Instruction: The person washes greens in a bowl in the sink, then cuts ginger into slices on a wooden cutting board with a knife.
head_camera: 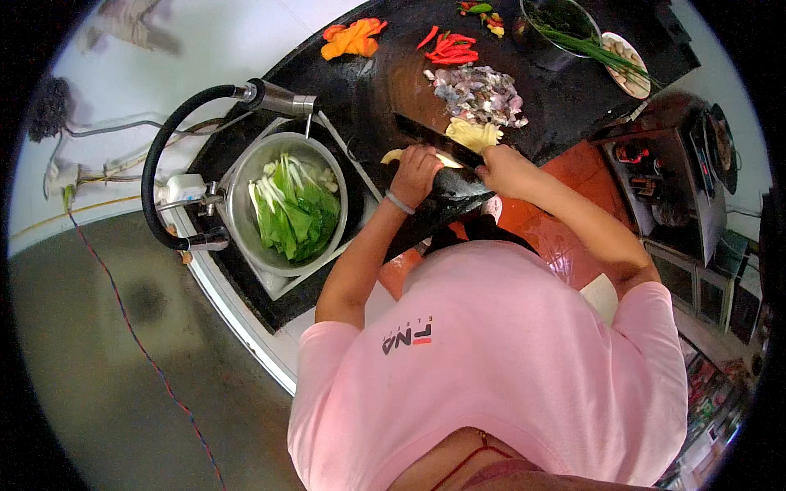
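Note:
My right hand (509, 173) grips the handle of a dark-bladed kitchen knife (433, 136), whose blade points up and to the left over the dark work surface. Bent fingers of my left hand (419, 173) hold down a pale yellow vegetable piece (392, 156), close beside the blade. What vegetable it is, I cannot tell. Across the blade from my left hand lies a fanned pile of thin pale yellow slices (473, 134). A heap of chopped grey and whitish meat or seafood (482, 95) sits just beyond the slices.
Red chillies (451, 49) and orange pepper pieces (355, 38) lie farther back. At the back right are a metal bowl of greens (562, 21) and an oval plate (626, 67). To the left, a metal basin (233, 215) holds leafy greens beneath a black hose faucet (150, 166).

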`<state>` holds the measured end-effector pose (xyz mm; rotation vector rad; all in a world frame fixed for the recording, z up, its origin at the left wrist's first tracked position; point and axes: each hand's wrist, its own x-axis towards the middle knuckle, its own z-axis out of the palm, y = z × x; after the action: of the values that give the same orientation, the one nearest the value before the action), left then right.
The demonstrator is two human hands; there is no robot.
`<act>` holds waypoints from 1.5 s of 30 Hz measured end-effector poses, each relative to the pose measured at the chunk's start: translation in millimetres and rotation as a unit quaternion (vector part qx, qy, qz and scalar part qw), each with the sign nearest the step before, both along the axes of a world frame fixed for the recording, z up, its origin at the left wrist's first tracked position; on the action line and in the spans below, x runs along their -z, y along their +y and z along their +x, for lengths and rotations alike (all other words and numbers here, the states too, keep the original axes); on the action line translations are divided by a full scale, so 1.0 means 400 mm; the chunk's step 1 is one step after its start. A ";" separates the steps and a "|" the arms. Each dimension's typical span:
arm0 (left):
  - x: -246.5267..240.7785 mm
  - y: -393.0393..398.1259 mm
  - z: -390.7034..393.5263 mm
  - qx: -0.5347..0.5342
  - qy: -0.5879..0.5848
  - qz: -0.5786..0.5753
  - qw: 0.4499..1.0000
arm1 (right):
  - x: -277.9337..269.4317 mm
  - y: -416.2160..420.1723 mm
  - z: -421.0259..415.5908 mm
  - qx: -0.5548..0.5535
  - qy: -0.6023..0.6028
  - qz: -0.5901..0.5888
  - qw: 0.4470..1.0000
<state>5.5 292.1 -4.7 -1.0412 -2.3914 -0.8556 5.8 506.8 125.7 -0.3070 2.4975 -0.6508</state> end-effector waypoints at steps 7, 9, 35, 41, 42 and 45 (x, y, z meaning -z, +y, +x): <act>-0.009 0.013 -0.001 0.005 -0.018 0.030 0.999 | 0.078 -0.016 0.004 0.033 0.004 -0.027 0.999; -0.007 0.007 0.004 0.001 -0.021 0.017 1.000 | 0.048 -0.005 0.006 0.027 0.009 -0.037 0.999; 0.006 -0.011 -0.001 -0.051 0.009 0.028 0.998 | 0.077 -0.046 0.021 0.023 0.024 -0.009 0.999; 0.004 -0.028 0.012 -0.061 0.004 0.028 0.998 | 0.019 -0.050 0.021 0.007 0.033 -0.015 0.999; -0.002 -0.021 0.011 -0.062 0.006 0.022 0.998 | 0.030 -0.048 0.023 0.011 0.033 -0.015 0.999; -0.018 -0.013 0.005 -0.058 -0.013 0.037 0.998 | 0.081 -0.055 0.023 0.022 0.031 -0.015 0.999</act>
<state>7.5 287.0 2.4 -0.8607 -2.3959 -0.9128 15.2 484.9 93.4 -0.2872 2.5618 -0.7072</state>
